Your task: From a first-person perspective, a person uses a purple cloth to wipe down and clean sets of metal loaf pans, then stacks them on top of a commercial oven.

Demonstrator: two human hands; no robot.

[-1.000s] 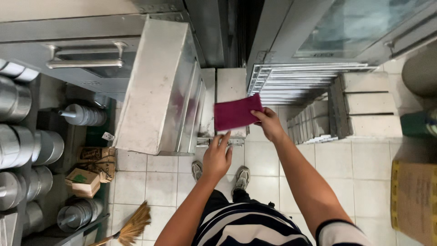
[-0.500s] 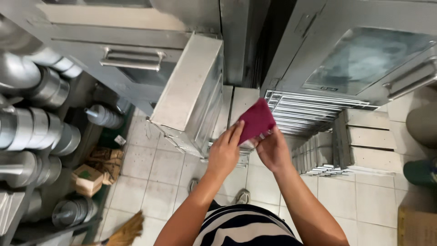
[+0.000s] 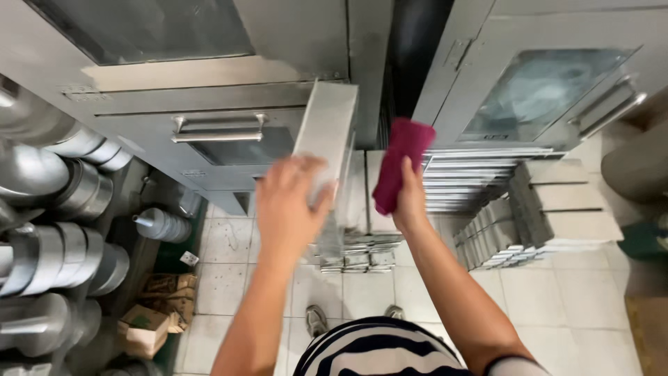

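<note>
Left hand: the left hand is raised in front of the tall, narrow stainless-steel tray that stands on edge; its fingers spread loosely over the tray's lower face. Motion blur hides whether they touch or clasp it, so I cannot tell its grip.
Right hand: the right hand is closed around the lower end of a magenta folded cloth, which stands upright just right of the tray's edge.
Tray: it rises from the tiled floor, against the grey metal oven front with a bar handle.
Floor: flat stacks of metal baking pans lie at the right, more low pans at the tray's foot.
Left edge: shiny metal cylinder moulds on a rack, a torn cardboard box below.
</note>
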